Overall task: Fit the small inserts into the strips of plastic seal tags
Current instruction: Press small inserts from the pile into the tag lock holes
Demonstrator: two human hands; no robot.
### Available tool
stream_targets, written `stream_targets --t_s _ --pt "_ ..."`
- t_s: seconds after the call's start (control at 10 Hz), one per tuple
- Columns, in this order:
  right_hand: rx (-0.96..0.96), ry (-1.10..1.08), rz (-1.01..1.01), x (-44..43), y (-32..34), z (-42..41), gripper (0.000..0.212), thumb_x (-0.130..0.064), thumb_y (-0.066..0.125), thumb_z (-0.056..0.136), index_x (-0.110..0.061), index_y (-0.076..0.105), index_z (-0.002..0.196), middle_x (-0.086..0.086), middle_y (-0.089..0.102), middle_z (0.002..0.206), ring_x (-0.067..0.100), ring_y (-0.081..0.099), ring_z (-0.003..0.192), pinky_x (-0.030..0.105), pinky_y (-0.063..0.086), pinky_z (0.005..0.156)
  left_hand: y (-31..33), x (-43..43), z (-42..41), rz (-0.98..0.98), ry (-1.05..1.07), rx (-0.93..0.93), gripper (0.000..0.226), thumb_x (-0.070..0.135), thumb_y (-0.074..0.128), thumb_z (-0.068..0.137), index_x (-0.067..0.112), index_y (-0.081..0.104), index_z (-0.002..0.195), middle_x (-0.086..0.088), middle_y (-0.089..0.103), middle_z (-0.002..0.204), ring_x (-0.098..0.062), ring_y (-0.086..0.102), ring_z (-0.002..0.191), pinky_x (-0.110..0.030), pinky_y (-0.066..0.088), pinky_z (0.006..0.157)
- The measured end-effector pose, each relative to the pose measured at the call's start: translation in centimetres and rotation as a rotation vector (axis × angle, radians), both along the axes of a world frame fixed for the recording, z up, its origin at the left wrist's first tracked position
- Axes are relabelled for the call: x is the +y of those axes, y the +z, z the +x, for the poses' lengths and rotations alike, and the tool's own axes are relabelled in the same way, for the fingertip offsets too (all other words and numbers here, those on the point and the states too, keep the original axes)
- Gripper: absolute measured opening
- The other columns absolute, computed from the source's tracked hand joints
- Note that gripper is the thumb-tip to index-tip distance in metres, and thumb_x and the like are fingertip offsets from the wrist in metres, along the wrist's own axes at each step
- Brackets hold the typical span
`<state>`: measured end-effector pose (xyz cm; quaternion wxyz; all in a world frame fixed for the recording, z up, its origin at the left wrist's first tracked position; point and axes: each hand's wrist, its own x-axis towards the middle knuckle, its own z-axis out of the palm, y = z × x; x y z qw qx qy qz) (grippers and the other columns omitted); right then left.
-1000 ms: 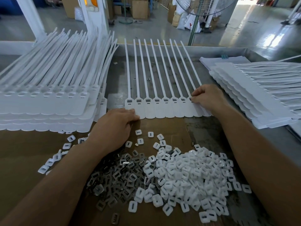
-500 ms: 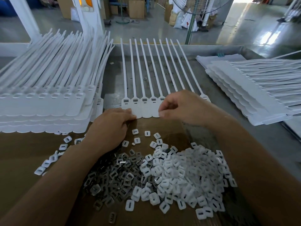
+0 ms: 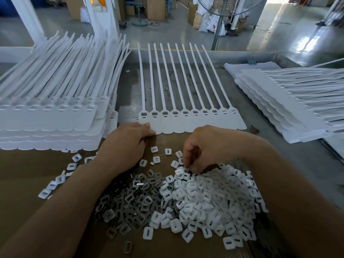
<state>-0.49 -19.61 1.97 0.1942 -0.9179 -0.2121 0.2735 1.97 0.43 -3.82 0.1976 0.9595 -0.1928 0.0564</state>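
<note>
A strip of white plastic seal tags (image 3: 186,120) lies flat in front of me, tails pointing away, with dark inserts showing in most of its head slots. My left hand (image 3: 126,144) rests on the strip's near left corner, fingertips pressing the first tag. My right hand (image 3: 202,148) hovers over the pile of white inserts (image 3: 208,198), fingers curled down and pinching at one white insert at the pile's far edge. A pile of grey metal inserts (image 3: 134,202) lies left of the white pile, partly under my left forearm.
A tall stack of tag strips (image 3: 50,116) stands at the left, another stack (image 3: 290,107) fans out at the right. Brown cardboard (image 3: 24,179) covers the near table. Loose white inserts (image 3: 71,166) lie scattered by the left stack. A standing fan (image 3: 219,28) is beyond the table.
My right hand left the strip's right end, swept left across the tag heads, then dropped back to the white insert pile. My left hand stayed on the strip's left corner.
</note>
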Motion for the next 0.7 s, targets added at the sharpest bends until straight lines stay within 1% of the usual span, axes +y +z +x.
stream_targets --t_s 0.1,0.2,0.3,0.4,0.5,0.6,0.7 --pt "0.006 0.013 -0.012 0.0 -0.2 0.1 0.017 -0.019 0.077 0.073 -0.032 0.065 0.072 -0.016 0.065 0.074 -0.012 0.054 0.06 0.009 0.045 0.06 0.1 0.1 0.0 0.007 -0.004 0.001 0.041 0.009 0.041 0.089 0.027 0.057 0.122 0.008 0.047 0.136 -0.011 0.037 0.128 -0.027 0.027 0.103" --pt "0.009 0.019 -0.034 -0.1 -0.4 0.0 0.014 -0.021 0.076 0.073 -0.03 0.066 0.071 -0.015 0.065 0.073 -0.006 0.057 0.063 0.019 0.051 0.068 0.2 0.1 -0.1 0.007 -0.002 0.008 0.041 0.009 0.041 0.089 0.027 0.056 0.123 0.009 0.046 0.137 -0.01 0.037 0.128 -0.027 0.026 0.103" --pt "0.013 0.045 -0.064 0.0 -0.4 -0.1 0.012 -0.02 0.073 0.077 -0.029 0.065 0.074 -0.015 0.063 0.074 -0.003 0.056 0.065 0.02 0.051 0.069 0.3 0.1 -0.1 0.015 -0.003 0.011 0.041 0.009 0.041 0.089 0.028 0.055 0.123 0.009 0.045 0.137 -0.01 0.035 0.128 -0.027 0.026 0.104" --pt "0.021 0.089 -0.114 0.1 -0.4 -0.1 0.005 -0.021 0.067 0.083 -0.025 0.065 0.085 -0.013 0.063 0.084 0.005 0.06 0.076 0.026 0.053 0.073 0.4 0.1 -0.1 0.014 0.002 0.011 0.041 0.009 0.041 0.089 0.028 0.055 0.123 0.009 0.045 0.137 -0.01 0.035 0.129 -0.027 0.025 0.104" --pt "0.031 0.104 -0.111 -0.2 -0.1 -0.1 0.008 -0.023 0.06 0.088 -0.029 0.058 0.082 -0.014 0.06 0.087 0.005 0.058 0.08 0.024 0.049 0.071 0.3 0.0 -0.2 0.014 0.003 0.017 0.041 0.009 0.041 0.089 0.028 0.055 0.123 0.01 0.045 0.137 -0.01 0.036 0.128 -0.027 0.026 0.103" --pt "0.025 0.047 -0.013 -0.8 0.3 0.1 0.02 -0.019 0.056 0.09 -0.032 0.05 0.076 -0.014 0.057 0.079 -0.004 0.054 0.069 0.015 0.041 0.065 0.2 0.1 -0.2 0.017 0.006 0.013 0.042 0.009 0.041 0.089 0.029 0.055 0.123 0.011 0.045 0.137 -0.01 0.036 0.128 -0.027 0.027 0.103" --pt "-0.014 -0.049 0.122 -1.5 0.4 0.5 0.024 -0.012 0.055 0.09 -0.033 0.055 0.08 -0.012 0.06 0.077 -0.006 0.056 0.066 0.015 0.045 0.068 0.2 0.0 -0.2 0.016 0.003 0.013 0.042 0.009 0.041 0.089 0.028 0.055 0.123 0.01 0.045 0.137 -0.01 0.036 0.128 -0.027 0.026 0.103"
